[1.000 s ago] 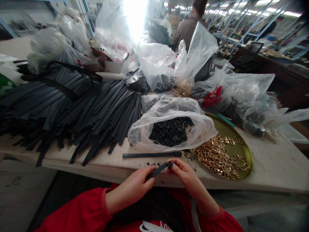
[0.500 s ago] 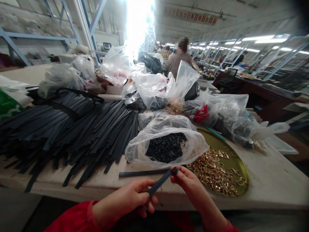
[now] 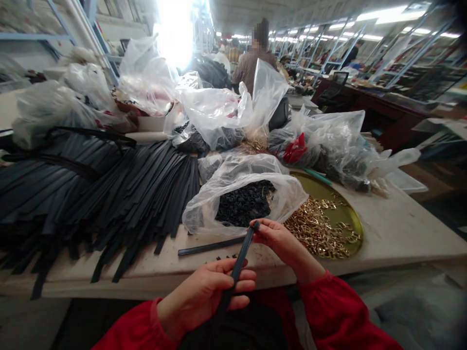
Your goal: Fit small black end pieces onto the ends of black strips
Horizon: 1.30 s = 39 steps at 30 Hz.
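My left hand (image 3: 211, 291) is closed around the lower part of a narrow black strap (image 3: 241, 253). The strap rises steeply toward the table. My right hand (image 3: 277, 238) pinches the strap's upper end, where a small black loop (image 3: 255, 225) sits on it. Both hands are at the near edge of the table, just in front of an open clear bag of small black loops (image 3: 242, 204). A second black strap (image 3: 209, 246) lies flat on the table between my hands and that bag.
A big pile of black straps (image 3: 98, 184) covers the table's left half. A round gold tray (image 3: 350, 218) of gold metal buckles sits to the right. More clear plastic bags (image 3: 321, 146) crowd the back. A person (image 3: 255, 58) stands beyond the table.
The strap has swung from nearly flat to steeply upright. My right hand has lifted its end toward the bag, and my left hand has slid lower. The camera view has shifted.
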Tool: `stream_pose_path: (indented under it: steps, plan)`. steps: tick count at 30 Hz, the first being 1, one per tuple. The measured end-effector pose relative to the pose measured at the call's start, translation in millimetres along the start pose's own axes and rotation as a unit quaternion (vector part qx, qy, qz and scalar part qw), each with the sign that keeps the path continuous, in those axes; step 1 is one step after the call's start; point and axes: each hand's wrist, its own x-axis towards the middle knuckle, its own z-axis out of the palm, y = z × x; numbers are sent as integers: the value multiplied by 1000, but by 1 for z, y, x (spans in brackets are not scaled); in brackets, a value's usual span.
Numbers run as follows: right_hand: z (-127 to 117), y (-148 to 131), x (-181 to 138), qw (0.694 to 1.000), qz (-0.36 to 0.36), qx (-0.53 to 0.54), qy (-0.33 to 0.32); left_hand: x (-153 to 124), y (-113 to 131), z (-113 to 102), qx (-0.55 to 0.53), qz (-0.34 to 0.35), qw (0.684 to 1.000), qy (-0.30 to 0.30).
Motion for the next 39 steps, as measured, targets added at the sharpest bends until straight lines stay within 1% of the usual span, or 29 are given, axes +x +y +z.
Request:
stream_pose_path:
  steps: [4, 8, 11, 13, 15, 16, 17, 20, 23, 25, 26, 28, 30, 33, 36, 39]
  plan:
    - [-3, 4, 3, 1000, 7, -9, 0, 2, -2, -1, -9, -6, 1000, 6]
    - [-6, 8, 5, 1000, 9, -10, 2, 3, -4, -3, -17, -12, 1000, 0]
    - [-3, 7, 2, 1000, 11, -17, 10, 7, -5, -2, -2, -13, 1000, -3]
    - [4, 4, -4, 999, 3, -46, 3, 13, -3, -1, 38, 4, 999, 7]
    - [13, 1, -13, 996, -16, -82, -19, 20, 2, -1, 134, 54, 989, 31]
    - [17, 0, -17, 995, -25, -95, -29, 23, 6, -1, 202, 90, 974, 48]
    - [20, -1, -21, 994, -34, -101, -33, 26, 10, -1, 275, 125, 951, 65]
    - [24, 0, -27, 996, -38, -81, -12, 28, 21, -3, 456, 207, 857, 121]
    - [23, 5, -29, 996, -35, -75, -18, 22, 26, -1, 562, 256, 771, 155]
    - [24, 9, -31, 993, -51, -95, -41, 17, 25, 0, 608, 266, 730, 162]
    - [24, 11, -32, 990, -63, -110, -53, 15, 24, 1, 625, 263, 717, 158]
    - [26, 13, -36, 982, -83, -151, -81, 11, 21, 2, 650, 253, 702, 143]
    - [28, 16, -41, 970, -94, -202, -103, 8, 18, 1, 668, 243, 691, 131]
    - [30, 22, -46, 955, -103, -255, -116, 4, 15, -2, 687, 230, 678, 129]
    - [32, 30, -49, 957, -95, -246, -119, 1, 13, -5, 693, 222, 676, 116]
    - [35, 37, -53, 972, -89, -195, -99, 1, 10, -5, 681, 223, 688, 118]
